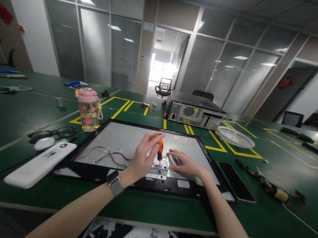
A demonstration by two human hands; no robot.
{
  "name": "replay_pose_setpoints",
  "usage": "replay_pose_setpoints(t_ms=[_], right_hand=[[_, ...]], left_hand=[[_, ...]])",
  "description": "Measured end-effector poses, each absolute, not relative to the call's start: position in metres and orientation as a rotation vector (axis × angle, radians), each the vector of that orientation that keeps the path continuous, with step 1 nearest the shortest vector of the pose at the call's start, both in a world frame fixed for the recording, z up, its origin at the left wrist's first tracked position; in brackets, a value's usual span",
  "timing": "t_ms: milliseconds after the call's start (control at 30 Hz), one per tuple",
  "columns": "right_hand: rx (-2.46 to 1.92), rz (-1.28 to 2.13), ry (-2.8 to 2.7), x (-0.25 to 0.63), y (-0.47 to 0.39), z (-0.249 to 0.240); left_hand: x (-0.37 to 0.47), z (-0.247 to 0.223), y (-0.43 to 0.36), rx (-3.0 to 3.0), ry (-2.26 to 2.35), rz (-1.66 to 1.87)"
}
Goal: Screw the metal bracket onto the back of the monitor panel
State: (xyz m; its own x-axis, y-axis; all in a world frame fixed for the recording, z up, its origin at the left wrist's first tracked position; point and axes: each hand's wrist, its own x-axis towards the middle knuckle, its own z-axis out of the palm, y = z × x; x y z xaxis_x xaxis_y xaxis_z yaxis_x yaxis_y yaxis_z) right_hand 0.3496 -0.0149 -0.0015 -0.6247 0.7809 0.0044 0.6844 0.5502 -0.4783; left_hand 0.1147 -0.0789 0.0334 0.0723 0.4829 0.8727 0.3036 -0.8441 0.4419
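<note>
My left hand (144, 153), with a watch (115, 182) on its wrist, is closed around the orange handle of a screwdriver (160, 151). The screwdriver stands nearly upright, its tip down at a metal bracket (162, 172) on the back of a flat display panel (119, 136). My right hand (182, 162) lies with fingers spread over the panel just right of the bracket, holding nothing. Thin red and black wires (110, 152) curve across the panel left of my left hand. The panel has a black frame and a silver-grey middle.
Left of the panel are a pink-lidded bottle (87, 110), glasses (54, 133) and a long white case (41, 165). A phone (235, 182) and a cable bundle (270, 188) lie right. Behind stand a computer case (195, 111) and a white basket (235, 137).
</note>
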Motion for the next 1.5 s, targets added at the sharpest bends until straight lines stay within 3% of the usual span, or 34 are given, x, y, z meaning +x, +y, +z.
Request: replay_pose_setpoints(t_ms=[267,867,1500], right_hand=[[-1.245,0.645,-2.552,0.3512,-0.0125,-0.0055],[-1.249,0.659,-2.567,0.3492,-0.0154,-0.0012],[-1.231,0.658,-2.558,0.3507,-0.0139,-0.0036]], left_hand=[[0.1147,0.0333,-0.0797,2.146,0.854,1.952],[0.1137,0.0339,-0.0797,2.141,0.688,1.766],[0.1153,0.0338,-0.0789,2.119,0.862,1.835]])
